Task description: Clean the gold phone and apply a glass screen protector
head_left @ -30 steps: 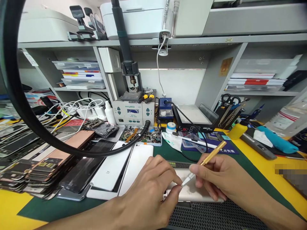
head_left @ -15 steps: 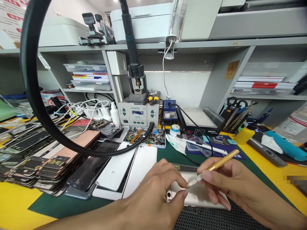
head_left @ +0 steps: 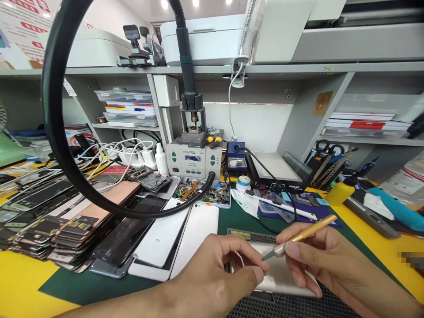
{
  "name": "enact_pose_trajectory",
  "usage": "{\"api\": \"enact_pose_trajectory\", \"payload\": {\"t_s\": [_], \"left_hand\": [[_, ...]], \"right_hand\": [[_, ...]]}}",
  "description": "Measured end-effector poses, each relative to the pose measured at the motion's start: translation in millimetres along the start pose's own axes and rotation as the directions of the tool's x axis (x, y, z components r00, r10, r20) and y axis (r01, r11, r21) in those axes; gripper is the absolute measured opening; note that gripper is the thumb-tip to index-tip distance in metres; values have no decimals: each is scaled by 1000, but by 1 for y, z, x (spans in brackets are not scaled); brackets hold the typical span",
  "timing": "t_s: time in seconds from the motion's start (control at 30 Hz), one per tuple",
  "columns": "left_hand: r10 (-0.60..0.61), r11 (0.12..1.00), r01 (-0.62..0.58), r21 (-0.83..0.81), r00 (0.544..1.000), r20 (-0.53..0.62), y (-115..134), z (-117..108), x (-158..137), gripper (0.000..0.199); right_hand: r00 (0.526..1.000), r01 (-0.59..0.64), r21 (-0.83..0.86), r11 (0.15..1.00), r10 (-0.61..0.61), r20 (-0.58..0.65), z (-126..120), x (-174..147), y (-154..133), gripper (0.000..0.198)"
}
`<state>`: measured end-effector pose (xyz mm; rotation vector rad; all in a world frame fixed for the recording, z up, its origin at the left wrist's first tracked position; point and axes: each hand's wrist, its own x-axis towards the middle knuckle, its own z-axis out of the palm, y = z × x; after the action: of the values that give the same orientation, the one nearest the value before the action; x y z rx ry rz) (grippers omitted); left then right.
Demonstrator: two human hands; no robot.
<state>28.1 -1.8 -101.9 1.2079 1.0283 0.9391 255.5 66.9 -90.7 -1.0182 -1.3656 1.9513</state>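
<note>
Gold-handled tool (head_left: 311, 230) — white phones (head_left: 159, 243) leftward (black hose (head_left: 53, 92) crossing).

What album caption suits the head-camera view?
A bare right hand holds a gold-handled pointed tool beside the bare left hand, over a pale flat device on black mesh.

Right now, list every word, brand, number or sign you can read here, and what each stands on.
"QUICK": grey box-shaped station with display, below the screen.
"LEAD FREE": same station, beneath that word.
"mi" logo: white rectangular phone-like panel.
Too small: the station's other print; pale-topped, black-fronted flat device; blue-and-white round jar.
Blurred: yellow characters on the dark honeycomb mat; red lettering on the white poster.
</note>
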Motion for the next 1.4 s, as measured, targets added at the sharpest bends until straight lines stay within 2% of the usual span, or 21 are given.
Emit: {"api": "enact_pose_trajectory", "payload": {"t_s": [0.13,0.23,0.6,0.83,1.0,1.17,1.27,1.4], "left_hand": [[-87,978,92,-187,996,33,2,0,3,35],[-115,960,124,-251,992,53,4,0,5,35],[-67,950,87,-299,995,76,0,-3,5,30],[-16,952,47,-303,994,104,-9,-5,6,29],[-14,960,43,-275,994,108,-10,-6,6,30],[-24,971,39,-237,998,64,-10,-6,7,30],[-38,962,58,-267,996,78,-6,-5,7,29],[-86,934,113,-338,992,92,2,-3,5,28]], "right_hand": [[1000,3,-8,1000,-3,-11,1,0,0,29],[1000,8,2,1000,-8,-11,2,0,1,28],[999,12,67,998,-16,49,1,-6,-6,10],[998,22,78,997,-26,50,2,-7,-10,13],[999,30,44,999,-29,-16,7,-10,-11,21],[997,56,15,998,-55,-61,11,-13,-13,28],[997,59,-17,998,-60,-47,7,-11,-11,25],[996,90,-70,993,-88,29,0,-9,-6,21]]}}
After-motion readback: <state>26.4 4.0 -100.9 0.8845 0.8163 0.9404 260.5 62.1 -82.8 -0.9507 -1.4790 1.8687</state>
